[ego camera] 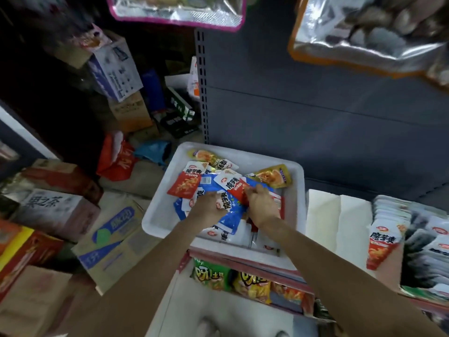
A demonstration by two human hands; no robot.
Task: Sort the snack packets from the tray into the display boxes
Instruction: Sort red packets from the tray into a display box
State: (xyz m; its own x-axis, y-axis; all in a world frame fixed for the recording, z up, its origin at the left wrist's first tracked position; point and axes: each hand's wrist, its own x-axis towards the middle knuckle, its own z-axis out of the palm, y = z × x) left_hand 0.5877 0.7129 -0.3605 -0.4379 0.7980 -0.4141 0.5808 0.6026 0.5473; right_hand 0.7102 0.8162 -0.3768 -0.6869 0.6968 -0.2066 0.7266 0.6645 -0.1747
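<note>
Both hands are down in the white tray (pixel 155 216), which serves as the landmark here. The right hand (pixel 261 205) pinches a red-and-white snack packet (pixel 234 187) near the tray's middle, its long axis running from the tray's far-left toward the near-right. The left hand (pixel 206 207) curls on a blue packet (pixel 230 212) just left of it, though whether it truly grips it cannot be told. Yellow packets (pixel 275 177) lie at the tray's far side, apart from both hands. The display boxes (pixel 413 237), already lined with upright packets, stand to the right of the tray, beyond a pale divider (pixel 337 215), so the right hand is the nearer carrier. The tray's right wall looks like the only thing to clear. Cardboard cartons (pixel 114 237) crowd the floor left of the tray.
</note>
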